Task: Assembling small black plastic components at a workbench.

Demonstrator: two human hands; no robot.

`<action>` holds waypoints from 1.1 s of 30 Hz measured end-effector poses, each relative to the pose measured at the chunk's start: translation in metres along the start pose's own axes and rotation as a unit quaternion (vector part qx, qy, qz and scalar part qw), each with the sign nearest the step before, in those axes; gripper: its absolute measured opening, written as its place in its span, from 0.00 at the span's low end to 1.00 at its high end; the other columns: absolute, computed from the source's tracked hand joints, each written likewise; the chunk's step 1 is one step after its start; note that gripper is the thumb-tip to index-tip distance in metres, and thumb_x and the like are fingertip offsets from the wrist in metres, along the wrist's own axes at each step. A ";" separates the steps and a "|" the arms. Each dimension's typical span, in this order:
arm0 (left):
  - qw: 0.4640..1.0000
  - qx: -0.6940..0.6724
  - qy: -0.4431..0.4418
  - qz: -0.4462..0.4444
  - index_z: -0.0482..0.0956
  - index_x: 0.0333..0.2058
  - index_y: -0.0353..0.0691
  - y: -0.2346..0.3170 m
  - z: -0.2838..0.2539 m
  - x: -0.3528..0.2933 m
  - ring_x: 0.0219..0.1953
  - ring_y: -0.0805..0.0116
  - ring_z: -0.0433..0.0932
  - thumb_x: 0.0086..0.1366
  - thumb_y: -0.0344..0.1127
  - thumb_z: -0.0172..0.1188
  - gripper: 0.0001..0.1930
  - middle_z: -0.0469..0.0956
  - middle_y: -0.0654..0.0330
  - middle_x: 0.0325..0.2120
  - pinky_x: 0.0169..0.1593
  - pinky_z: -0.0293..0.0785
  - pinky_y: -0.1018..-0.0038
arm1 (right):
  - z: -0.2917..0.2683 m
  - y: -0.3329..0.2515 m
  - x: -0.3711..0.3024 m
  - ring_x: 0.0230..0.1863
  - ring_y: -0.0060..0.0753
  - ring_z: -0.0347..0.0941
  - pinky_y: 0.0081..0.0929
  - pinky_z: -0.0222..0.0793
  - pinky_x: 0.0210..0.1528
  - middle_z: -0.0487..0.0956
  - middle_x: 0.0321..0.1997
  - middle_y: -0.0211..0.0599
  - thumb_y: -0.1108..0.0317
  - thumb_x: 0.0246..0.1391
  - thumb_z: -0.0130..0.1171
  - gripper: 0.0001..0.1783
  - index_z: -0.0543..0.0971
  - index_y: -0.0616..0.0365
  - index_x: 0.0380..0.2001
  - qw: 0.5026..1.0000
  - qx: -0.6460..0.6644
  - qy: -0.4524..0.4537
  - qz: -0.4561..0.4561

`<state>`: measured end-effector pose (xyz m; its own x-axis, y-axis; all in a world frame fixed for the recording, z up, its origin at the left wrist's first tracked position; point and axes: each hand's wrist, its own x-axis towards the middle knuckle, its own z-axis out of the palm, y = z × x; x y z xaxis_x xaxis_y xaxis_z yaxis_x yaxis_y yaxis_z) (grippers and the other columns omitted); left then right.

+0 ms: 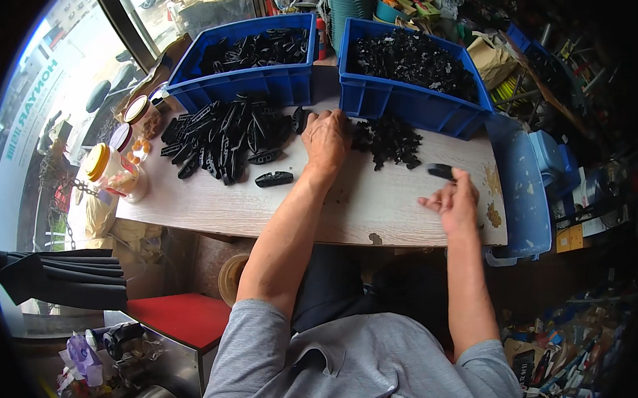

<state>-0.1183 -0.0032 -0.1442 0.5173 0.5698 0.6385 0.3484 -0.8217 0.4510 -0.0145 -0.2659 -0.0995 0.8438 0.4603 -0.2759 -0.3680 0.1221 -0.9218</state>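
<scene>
My left hand point(326, 139) is at the middle of the table's far side, back up, fingers curled down and closed; whatever they grip is hidden. Just left of its knuckles is a black oblong plastic part point(299, 120). To its right spreads a heap of small black plastic clips point(389, 140). A bigger pile of long black plastic parts point(226, 134) lies to its left, with a single long part point(274, 178) apart in front. Over the table's right side, my right hand point(453, 203) pinches one end of a slightly blurred long black part point(441, 171).
Two blue crates, left point(246, 84) and right point(415, 106), hold black parts at the table's point(418, 221) back edge. Lidded jars point(124, 173) stand at the left edge. A blue plastic tub point(522, 201) adjoins the right edge. A red-topped cabinet point(182, 320) is below left.
</scene>
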 end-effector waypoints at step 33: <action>0.971 -0.213 0.056 0.095 0.73 0.40 0.39 0.090 -0.064 -0.097 0.33 0.54 0.80 0.55 0.19 0.64 0.15 0.78 0.55 0.34 0.34 0.76 0.66 | 0.044 0.026 -0.022 0.11 0.20 0.67 0.26 0.76 0.18 0.72 0.14 0.27 0.63 0.54 0.68 0.13 0.78 0.60 0.36 0.964 -0.088 -0.251 -0.009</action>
<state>-0.1871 -0.1315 -0.1259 0.4449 0.4256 0.7880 -0.1116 -0.8467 0.5203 -0.0598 -0.2338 -0.1057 0.5375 0.8329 -0.1323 -0.2456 0.0045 -0.9694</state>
